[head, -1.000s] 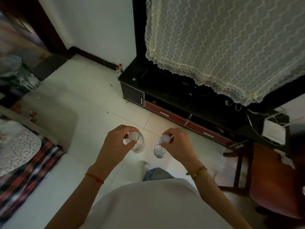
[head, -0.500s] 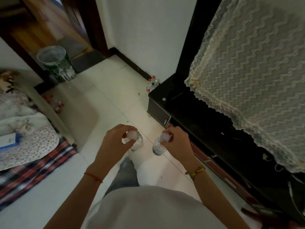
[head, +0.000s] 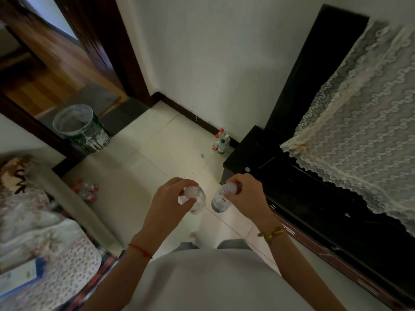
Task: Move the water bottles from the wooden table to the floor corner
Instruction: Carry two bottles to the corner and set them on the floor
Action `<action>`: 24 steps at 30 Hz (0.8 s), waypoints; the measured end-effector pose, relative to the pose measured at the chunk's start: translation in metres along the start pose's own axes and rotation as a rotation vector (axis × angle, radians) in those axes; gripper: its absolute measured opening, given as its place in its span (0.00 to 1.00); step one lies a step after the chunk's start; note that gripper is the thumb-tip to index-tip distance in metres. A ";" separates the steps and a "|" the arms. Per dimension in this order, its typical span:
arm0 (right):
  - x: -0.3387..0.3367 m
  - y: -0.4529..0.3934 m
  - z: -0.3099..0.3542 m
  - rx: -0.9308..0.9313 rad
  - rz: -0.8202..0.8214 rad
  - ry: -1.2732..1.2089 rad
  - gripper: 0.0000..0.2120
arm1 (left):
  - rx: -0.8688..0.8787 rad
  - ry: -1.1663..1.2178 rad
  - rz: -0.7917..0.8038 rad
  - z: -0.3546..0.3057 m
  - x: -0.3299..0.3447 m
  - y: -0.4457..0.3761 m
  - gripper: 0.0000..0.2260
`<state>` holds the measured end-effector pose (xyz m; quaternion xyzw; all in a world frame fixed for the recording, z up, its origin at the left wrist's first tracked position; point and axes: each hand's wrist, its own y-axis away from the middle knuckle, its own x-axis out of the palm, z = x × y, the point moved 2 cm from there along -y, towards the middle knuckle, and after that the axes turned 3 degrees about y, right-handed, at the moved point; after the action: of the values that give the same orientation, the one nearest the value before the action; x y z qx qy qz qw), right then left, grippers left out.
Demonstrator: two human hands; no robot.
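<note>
Left hand [head: 167,204] gripping water bottle [head: 197,202], right hand [head: 246,195] gripping second bottle [head: 219,202]

Bottle necks hidden under the left hand [head: 166,204] and right hand [head: 243,194] — only caps and lower bodies show. Corner bottles [head: 220,142] too small to count; bedding [head: 33,232] blurred, cut off at lower left.

Bare forearms, pale top

Red string [head: 141,250] circles the left wrist at 7 o'clock; a gold-toned bracelet [head: 272,233] the right.
</note>
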<state>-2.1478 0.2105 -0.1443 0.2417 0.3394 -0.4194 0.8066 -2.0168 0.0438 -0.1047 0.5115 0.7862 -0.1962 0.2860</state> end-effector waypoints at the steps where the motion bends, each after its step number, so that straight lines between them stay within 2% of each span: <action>1: 0.002 -0.015 0.006 0.004 -0.002 -0.010 0.11 | 0.007 0.000 0.012 0.005 -0.006 -0.016 0.14; 10: 0.010 -0.141 0.043 0.004 -0.086 -0.024 0.09 | 0.073 -0.014 0.065 0.041 -0.039 -0.155 0.14; 24: -0.008 -0.329 0.042 0.073 -0.091 -0.045 0.08 | 0.118 -0.004 0.133 0.059 -0.039 -0.367 0.16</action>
<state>-2.4130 0.0119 -0.1453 0.2459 0.3161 -0.4730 0.7848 -2.3259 -0.1656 -0.1182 0.5784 0.7368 -0.2237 0.2693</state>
